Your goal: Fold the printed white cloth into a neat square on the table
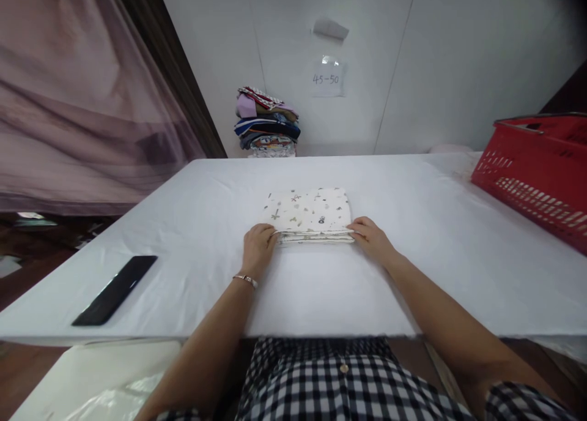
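Observation:
A white cloth [312,210] with a small scattered print lies folded into a flat, layered rectangle in the middle of the table. At its near left corner, my left hand [260,245] pinches the edge between thumb and fingers. My right hand [369,238] grips the near right corner the same way. Several folded layers show along the near edge, between the two hands. A bracelet is on my left wrist.
A white-covered table [192,225] spreads around the cloth. A long black flat object [114,291] lies on the left, and a red basket [541,170] stands at the right. Folded clothes [267,121] are stacked at the back wall, near a paper sign [328,79] reading 45-50.

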`<action>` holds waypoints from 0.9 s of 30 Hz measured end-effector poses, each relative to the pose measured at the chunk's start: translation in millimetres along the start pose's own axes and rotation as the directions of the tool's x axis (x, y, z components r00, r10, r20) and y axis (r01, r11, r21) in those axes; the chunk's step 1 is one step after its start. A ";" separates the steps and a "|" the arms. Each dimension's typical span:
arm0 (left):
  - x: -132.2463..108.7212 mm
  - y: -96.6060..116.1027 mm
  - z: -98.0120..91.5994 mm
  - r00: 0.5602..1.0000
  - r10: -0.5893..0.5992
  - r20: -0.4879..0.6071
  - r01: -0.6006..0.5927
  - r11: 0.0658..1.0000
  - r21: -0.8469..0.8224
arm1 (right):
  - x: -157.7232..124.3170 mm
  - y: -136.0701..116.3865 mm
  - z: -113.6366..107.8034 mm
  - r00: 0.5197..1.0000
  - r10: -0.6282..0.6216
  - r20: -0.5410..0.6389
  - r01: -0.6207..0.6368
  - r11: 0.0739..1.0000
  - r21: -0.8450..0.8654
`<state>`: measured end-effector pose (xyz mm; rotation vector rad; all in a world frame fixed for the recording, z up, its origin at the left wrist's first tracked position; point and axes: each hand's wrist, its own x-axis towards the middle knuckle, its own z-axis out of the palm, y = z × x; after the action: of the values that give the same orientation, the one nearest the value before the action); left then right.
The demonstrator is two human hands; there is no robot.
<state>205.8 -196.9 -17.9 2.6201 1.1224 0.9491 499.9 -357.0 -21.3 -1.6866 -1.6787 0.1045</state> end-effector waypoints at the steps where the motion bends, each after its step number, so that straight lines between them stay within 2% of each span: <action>1: -0.4 -0.5 0.3 1.000 0.004 0.000 -0.004 1.000 -0.007 | -0.4 0.6 0.1 1.000 0.003 0.006 -0.003 1.000 0.006; 6: -2.8 -3.5 2.0 0.999 0.031 -0.034 -0.033 0.997 -0.068 | -2.1 3.5 0.6 0.999 0.032 0.018 -0.034 0.995 0.098; 11: -3.4 -2.9 1.5 0.998 0.028 -0.059 -0.035 0.993 -0.109 | 1.2 3.6 2.8 0.981 0.191 -0.026 -0.172 0.930 0.324; 14: -3.7 -3.0 1.7 0.997 0.014 -0.077 -0.023 0.994 -0.111 | 3.9 2.3 5.4 0.968 0.243 -0.064 -0.198 0.893 0.405; 22: -3.5 -7.8 5.3 0.998 -0.003 -0.070 -0.004 0.994 -0.109 | 4.1 5.7 5.7 0.982 0.187 0.018 -0.185 0.942 0.279; 27: -3.1 -8.0 5.6 0.997 0.003 -0.073 -0.011 0.995 -0.103 | 7.6 6.7 12.3 0.976 0.215 -0.043 -0.197 0.945 0.260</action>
<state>202.7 -192.8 -26.7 2.5278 1.0504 1.0822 499.9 -344.0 -30.5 -1.6445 -1.3680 0.3414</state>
